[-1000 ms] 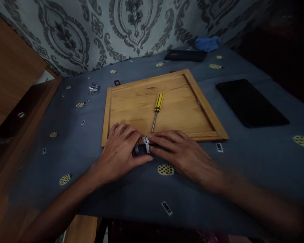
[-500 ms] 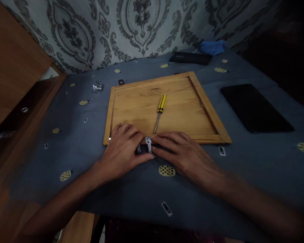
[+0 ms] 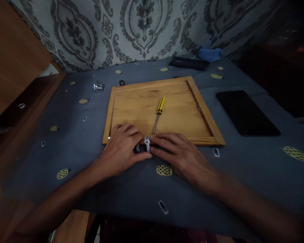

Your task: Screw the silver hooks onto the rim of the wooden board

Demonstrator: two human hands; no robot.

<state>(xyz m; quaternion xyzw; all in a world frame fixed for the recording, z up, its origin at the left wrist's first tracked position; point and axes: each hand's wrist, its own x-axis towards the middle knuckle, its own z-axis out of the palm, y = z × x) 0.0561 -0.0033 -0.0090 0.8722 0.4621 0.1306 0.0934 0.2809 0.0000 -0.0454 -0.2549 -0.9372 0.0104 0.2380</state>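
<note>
A small silver metal fitting [image 3: 147, 143], like a hinge, sits at the near edge of a wooden panel [image 3: 182, 111] that lies flat on a blue cloth. My left hand [image 3: 121, 150] and my right hand [image 3: 179, 152] meet at it, fingers curled and pressed against it from both sides. A screwdriver with a yellow and black handle [image 3: 158, 111] lies loose on the panel just beyond my fingers.
A black phone [image 3: 245, 113] lies to the right of the panel, another dark flat object [image 3: 188, 63] and a blue cloth lump [image 3: 209, 54] at the back. A second metal fitting [image 3: 98, 87] lies at the back left. A wooden cabinet [image 3: 12, 64] stands left; a patterned wall behind.
Both hands stay pressed on the metal fitting at the panel's near edge. Only the view has shifted slightly.
</note>
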